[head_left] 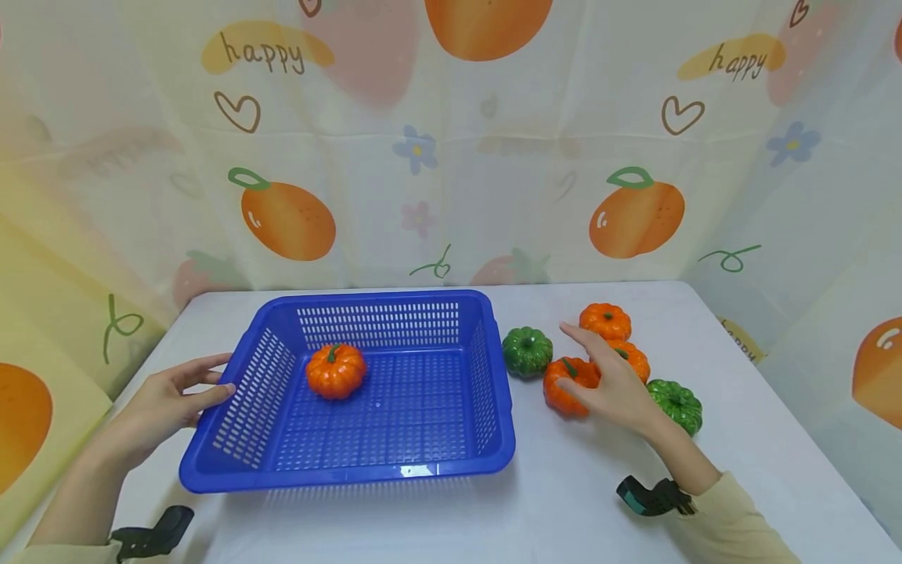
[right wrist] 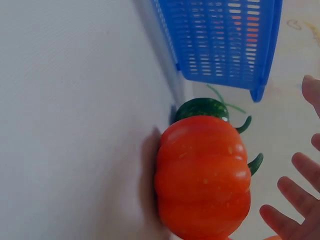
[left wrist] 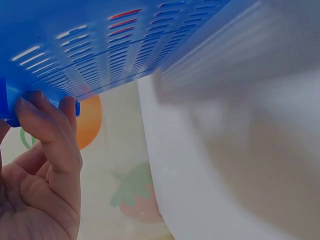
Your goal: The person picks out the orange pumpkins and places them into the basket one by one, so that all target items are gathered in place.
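Observation:
My left hand (head_left: 156, 403) grips the left rim of a blue plastic basket (head_left: 352, 472), thumb over the edge; in the left wrist view its fingers (left wrist: 59, 145) hook the rim from outside. One small orange pumpkin (head_left: 337, 372) sits inside, toward the basket's left. To the right, my right hand (head_left: 623, 392) hovers above a front orange pumpkin (head_left: 564, 394), thumb and fingers spread, holding nothing. The right wrist view shows that large orange pumpkin (right wrist: 202, 175) beside the extended fingers, with a green pumpkin (right wrist: 202, 109) behind it.
Beside the basket's right wall stands the green pumpkin (head_left: 527, 352). Further right are two more orange pumpkins, one at the back (head_left: 604, 319) and one partly behind my hand (head_left: 636, 360), plus another green pumpkin (head_left: 676, 403) near my wrist. A patterned curtain (head_left: 451, 196) hangs behind the white table (head_left: 564, 501).

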The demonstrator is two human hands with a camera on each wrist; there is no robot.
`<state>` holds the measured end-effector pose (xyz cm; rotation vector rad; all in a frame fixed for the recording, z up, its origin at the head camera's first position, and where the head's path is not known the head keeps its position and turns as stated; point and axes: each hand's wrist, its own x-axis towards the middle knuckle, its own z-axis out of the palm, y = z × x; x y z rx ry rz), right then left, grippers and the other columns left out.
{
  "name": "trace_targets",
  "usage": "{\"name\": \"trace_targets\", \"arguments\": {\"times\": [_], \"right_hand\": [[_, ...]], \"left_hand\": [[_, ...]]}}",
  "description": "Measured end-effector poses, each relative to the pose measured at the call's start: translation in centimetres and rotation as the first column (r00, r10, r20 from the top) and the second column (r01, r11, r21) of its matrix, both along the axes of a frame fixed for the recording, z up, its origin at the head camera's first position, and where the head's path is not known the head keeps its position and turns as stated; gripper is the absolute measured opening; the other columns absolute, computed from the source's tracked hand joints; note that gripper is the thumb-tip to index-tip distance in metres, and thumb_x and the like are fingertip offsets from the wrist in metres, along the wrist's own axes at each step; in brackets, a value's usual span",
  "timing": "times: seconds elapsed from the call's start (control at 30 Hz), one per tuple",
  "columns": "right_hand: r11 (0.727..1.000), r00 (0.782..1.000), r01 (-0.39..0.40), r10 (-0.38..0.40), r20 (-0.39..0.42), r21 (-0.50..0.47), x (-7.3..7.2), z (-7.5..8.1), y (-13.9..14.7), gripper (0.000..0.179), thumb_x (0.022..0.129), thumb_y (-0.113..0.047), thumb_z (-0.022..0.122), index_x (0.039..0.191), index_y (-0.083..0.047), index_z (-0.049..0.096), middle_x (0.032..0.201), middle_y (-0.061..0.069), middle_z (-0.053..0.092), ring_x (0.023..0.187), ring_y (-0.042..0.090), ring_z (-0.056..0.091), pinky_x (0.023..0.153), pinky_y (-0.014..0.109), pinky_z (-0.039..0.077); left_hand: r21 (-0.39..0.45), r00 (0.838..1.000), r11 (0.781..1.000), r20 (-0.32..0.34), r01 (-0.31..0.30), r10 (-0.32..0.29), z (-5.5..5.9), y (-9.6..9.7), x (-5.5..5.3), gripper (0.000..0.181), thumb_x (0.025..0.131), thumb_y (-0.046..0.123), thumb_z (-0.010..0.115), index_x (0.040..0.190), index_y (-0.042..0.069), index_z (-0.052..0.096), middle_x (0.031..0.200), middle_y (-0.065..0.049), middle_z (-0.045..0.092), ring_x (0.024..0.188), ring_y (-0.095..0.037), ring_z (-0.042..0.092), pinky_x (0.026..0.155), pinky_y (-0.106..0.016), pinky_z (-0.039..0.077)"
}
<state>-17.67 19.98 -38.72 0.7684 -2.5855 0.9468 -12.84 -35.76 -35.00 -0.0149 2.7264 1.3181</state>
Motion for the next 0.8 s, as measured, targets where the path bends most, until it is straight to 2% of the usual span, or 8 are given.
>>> {"name": "trace_targets", "arguments": {"times": [0.3, 0.53, 0.8], "right_hand": [[0.997, 0.993, 0.068, -0.071, 0.091, 0.032, 0.6, -0.9, 0.9, 0.069, 0.081, -0.024, 0.071, 0.140, -0.015, 0.037, 0.138, 0.010, 0.042, 0.112, 0.030, 0.049, 0.091, 0.050, 0.044], [0.992, 0.986, 0.086, -0.097, 0.137, 0.087, 0.7, -1.4, 1.2, 0.068, 0.082, -0.026, 0.069, 0.141, -0.015, 0.037, 0.140, 0.011, 0.040, 0.128, 0.032, 0.038, 0.099, 0.054, 0.036], [0.990, 0.981, 0.076, -0.096, 0.168, 0.119, 0.5, -1.9, 1.2, 0.071, 0.081, -0.027, 0.070, 0.140, -0.010, 0.035, 0.141, 0.013, 0.039, 0.128, 0.034, 0.037, 0.100, 0.055, 0.034]], "left_hand": [[0.011, 1.000, 1.000, 0.002, -0.002, 0.002, 0.0, 0.0, 0.1, 0.065, 0.091, 0.026, 0.059, 0.141, -0.003, 0.029, 0.098, -0.001, 0.055, 0.067, -0.013, 0.064, 0.060, -0.031, 0.054], [0.009, 1.000, 1.000, -0.002, -0.002, 0.002, 0.0, 0.0, 0.1, 0.065, 0.091, 0.027, 0.059, 0.141, -0.003, 0.030, 0.098, -0.002, 0.056, 0.067, -0.014, 0.064, 0.060, -0.031, 0.054], [0.021, 1.000, 1.000, -0.008, 0.006, -0.006, 0.1, -0.1, 0.1, 0.065, 0.091, 0.026, 0.059, 0.141, -0.003, 0.030, 0.098, -0.001, 0.055, 0.067, -0.014, 0.063, 0.060, -0.032, 0.054]]}}
